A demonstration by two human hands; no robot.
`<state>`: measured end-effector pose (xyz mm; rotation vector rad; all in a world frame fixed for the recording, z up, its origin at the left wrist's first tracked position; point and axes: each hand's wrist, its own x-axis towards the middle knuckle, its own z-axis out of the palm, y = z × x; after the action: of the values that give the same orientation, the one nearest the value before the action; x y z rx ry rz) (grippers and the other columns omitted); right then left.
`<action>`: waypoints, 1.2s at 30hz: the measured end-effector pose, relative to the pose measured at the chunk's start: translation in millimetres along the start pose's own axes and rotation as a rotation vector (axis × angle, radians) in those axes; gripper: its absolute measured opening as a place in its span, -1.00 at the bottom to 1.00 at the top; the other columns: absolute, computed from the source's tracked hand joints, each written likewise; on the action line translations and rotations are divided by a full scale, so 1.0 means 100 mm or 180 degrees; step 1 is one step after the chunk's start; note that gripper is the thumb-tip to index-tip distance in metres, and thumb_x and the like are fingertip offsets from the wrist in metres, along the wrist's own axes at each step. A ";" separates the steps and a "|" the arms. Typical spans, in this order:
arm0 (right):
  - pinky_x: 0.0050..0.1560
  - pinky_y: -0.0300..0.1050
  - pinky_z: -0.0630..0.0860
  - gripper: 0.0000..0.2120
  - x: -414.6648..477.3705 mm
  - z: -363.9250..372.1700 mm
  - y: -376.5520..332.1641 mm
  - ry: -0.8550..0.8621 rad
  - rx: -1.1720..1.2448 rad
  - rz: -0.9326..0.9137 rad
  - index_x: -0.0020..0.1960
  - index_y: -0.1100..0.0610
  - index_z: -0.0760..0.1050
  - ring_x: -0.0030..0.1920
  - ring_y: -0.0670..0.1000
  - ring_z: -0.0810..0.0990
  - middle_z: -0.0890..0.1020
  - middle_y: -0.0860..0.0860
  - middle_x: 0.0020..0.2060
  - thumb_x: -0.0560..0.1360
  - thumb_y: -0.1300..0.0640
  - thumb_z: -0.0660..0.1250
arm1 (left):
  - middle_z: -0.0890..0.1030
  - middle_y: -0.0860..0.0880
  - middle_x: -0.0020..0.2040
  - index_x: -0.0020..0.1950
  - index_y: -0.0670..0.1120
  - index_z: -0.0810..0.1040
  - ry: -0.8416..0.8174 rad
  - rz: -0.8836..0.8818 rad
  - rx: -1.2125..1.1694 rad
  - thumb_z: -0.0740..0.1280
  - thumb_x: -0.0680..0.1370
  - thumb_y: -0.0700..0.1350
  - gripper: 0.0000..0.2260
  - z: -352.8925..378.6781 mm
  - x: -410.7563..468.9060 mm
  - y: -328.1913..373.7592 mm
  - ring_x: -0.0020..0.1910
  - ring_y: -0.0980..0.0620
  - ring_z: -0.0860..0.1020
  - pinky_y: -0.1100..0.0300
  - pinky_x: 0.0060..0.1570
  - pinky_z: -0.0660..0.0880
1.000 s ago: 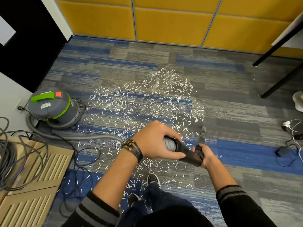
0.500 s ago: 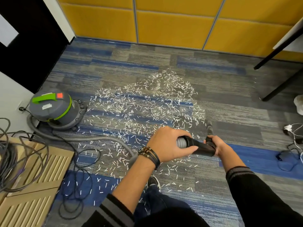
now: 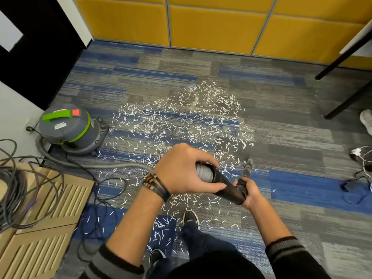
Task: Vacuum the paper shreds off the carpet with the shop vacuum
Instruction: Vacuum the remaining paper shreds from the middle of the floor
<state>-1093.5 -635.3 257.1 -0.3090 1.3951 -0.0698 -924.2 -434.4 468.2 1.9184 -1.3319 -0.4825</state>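
Observation:
White paper shreds (image 3: pixel 181 125) lie scattered across the grey and blue carpet (image 3: pixel 281 141). A grey shop vacuum (image 3: pixel 68 129) with a green handle stands at the left. Its grey hose (image 3: pixel 112 166) runs along the floor to a black wand handle (image 3: pixel 227 187). My left hand (image 3: pixel 185 170) grips the ribbed hose end where it joins the handle. My right hand (image 3: pixel 248 193) grips the handle's lower end. The narrow dark nozzle (image 3: pixel 248 168) points down onto the carpet at the shreds' right edge.
Yellow wall panels (image 3: pixel 211 25) close the far side. Black table legs (image 3: pixel 346 101) stand at the right, with cables and a plug (image 3: pixel 360 158) near them. Slatted wooden panels (image 3: pixel 44 218) and coiled cables (image 3: pixel 14 188) lie at the left. My shoes (image 3: pixel 191 216) stand among shreds.
The wand handle and both hands have swung right and then back nearer to me. The nozzle tip has stayed at the right edge of the shreds.

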 end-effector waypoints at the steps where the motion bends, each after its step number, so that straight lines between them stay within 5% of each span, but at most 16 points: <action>1: -0.25 -0.12 0.50 -0.83 -0.02 -0.11 0.01 0.0012 0.0029 -0.0040 -0.08 0.11 0.37 -0.44 0.03 0.49 0.52 0.06 -0.43 0.60 0.02 0.22 | 0.73 0.21 -0.18 -0.03 0.09 0.77 -0.0061 0.0078 -0.0023 0.53 0.34 0.30 -0.64 0.05 0.00 0.05 -0.24 0.24 0.66 0.24 -0.13 0.63; 6: -0.17 -0.02 0.57 -0.83 -0.08 -0.55 0.17 0.0334 -0.0056 -0.0065 -0.01 0.11 0.35 -0.31 0.10 0.53 0.54 0.12 -0.28 0.61 0.00 0.19 | 0.72 0.21 -0.20 -0.03 0.10 0.76 -0.0136 0.0169 -0.0065 0.45 0.37 0.33 -0.62 0.30 -0.14 0.11 -0.26 0.23 0.65 0.21 -0.13 0.63; 11: -0.39 -0.13 0.55 -0.78 -0.23 -0.35 0.45 0.0240 -0.0010 -0.0088 -0.12 0.12 0.33 -0.48 0.06 0.50 0.50 0.08 -0.44 0.63 0.01 0.16 | 0.72 0.20 -0.22 -0.01 0.11 0.75 -0.0076 0.0192 0.0071 0.44 0.39 0.31 -0.64 0.26 -0.49 0.05 -0.29 0.18 0.64 0.16 -0.04 0.63; 22: -0.42 -0.13 0.55 -0.79 -0.37 -0.69 0.83 0.0412 -0.0003 -0.0131 -0.07 0.13 0.30 -0.34 0.06 0.46 0.47 0.09 -0.30 0.65 0.01 0.14 | 0.67 0.19 -0.28 -0.07 0.12 0.75 -0.0195 -0.0267 -0.0257 0.51 0.32 0.30 -0.67 0.35 -0.89 0.04 -0.26 0.18 0.62 0.23 -0.12 0.57; 26: -0.42 -0.14 0.57 -0.85 -0.31 -1.05 0.95 0.0684 -0.0153 -0.0208 -0.09 0.09 0.32 -0.46 0.06 0.51 0.53 0.09 -0.42 0.62 0.05 0.16 | 0.68 0.19 -0.28 -0.06 0.11 0.74 -0.0498 -0.0275 -0.0161 0.52 0.36 0.28 -0.69 0.57 -0.99 0.17 -0.30 0.19 0.61 0.23 -0.12 0.61; 32: -0.47 -0.02 0.58 -0.83 -0.40 -0.76 0.89 0.0562 -0.0347 -0.0210 -0.06 0.12 0.29 -0.34 0.10 0.49 0.50 0.13 -0.29 0.65 0.04 0.15 | 0.73 0.20 -0.19 0.00 0.12 0.75 -0.0037 -0.0382 -0.0070 0.57 0.39 0.21 -0.73 0.45 -1.14 0.13 -0.22 0.20 0.65 0.25 0.03 0.60; 36: -0.52 -0.16 0.55 -0.86 -0.41 -0.34 0.88 0.0301 -0.0399 -0.0297 0.01 0.13 0.32 -0.53 0.03 0.51 0.54 0.09 -0.46 0.65 0.06 0.18 | 0.73 0.18 -0.20 -0.04 0.10 0.76 0.0132 -0.0393 -0.0045 0.57 0.36 0.23 -0.71 0.31 -1.20 0.10 -0.24 0.19 0.65 0.16 -0.01 0.62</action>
<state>-1145.8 -547.6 268.7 -0.4805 1.4814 -0.0747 -997.8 -338.0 442.8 1.9964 -1.1857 -0.5087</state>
